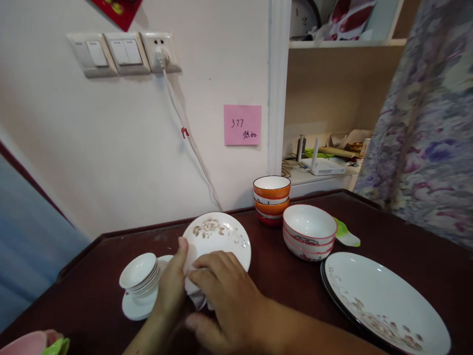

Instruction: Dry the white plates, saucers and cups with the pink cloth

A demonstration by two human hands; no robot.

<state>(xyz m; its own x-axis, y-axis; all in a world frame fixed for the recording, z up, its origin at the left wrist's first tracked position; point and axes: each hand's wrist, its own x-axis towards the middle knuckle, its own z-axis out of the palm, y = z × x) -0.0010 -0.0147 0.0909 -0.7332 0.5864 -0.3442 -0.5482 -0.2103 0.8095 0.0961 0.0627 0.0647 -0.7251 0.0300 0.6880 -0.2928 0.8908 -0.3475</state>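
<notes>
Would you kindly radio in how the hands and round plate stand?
Left hand gripping round plate; right hand holding cloth against it. Plate tilted, flowered face showing. Small bowls stacked beside left hand.

Narrow gap between plate (221,238) and bowls (309,231)

Across a table (268,261) before a wall (111,148)
Nested bowls (138,273) on saucers (135,309), left; one plate (229,239) midway; right, two bowl stacks (309,239), one behind the other, larger plates (386,296) in front.
</notes>
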